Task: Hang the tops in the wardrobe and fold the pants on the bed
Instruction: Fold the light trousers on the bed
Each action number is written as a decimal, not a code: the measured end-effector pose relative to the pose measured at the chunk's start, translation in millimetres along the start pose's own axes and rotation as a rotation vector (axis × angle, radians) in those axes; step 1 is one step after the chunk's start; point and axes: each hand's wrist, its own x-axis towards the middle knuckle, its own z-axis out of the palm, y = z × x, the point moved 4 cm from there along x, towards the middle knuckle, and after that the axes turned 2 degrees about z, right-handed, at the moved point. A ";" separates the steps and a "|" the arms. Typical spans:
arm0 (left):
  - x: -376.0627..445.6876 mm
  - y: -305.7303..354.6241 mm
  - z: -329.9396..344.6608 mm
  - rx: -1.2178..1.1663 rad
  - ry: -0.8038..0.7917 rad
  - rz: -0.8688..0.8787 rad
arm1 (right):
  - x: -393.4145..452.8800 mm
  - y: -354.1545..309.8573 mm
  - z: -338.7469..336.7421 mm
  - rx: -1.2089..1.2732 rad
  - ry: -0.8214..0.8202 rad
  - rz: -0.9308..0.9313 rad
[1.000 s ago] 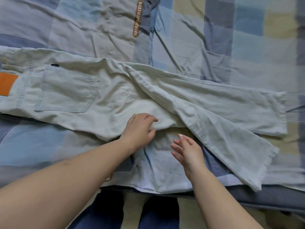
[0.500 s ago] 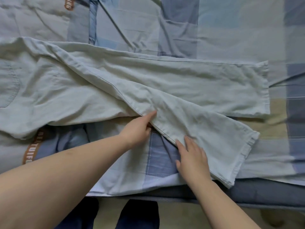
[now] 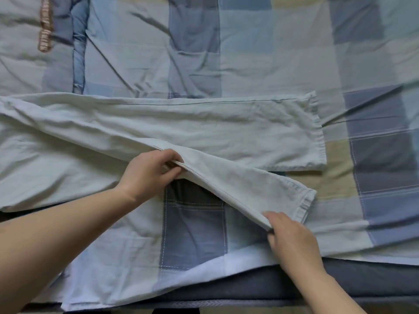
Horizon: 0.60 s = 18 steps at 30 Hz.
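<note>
Both hands have shifted along the pants: left hand and right hand now pinch the near leg's edge; lifted unevenly, it could twist.

We see pale pants lying across the checked bed, one leg straight, the nearer leg angled toward us. Our left hand pinches that leg's seam edge; our right hand grips the edge near the hem.
</note>
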 end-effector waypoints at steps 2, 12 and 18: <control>24.6 10.8 -9.6 -0.044 0.057 0.007 | 18.0 28.2 -37.2 0.015 0.031 0.116; 149.0 11.4 2.2 -0.039 0.094 -0.162 | 155.4 57.5 -162.8 -0.193 0.325 0.110; 146.5 14.4 32.6 0.087 -0.082 0.009 | 172.4 75.5 -124.5 0.037 0.167 0.346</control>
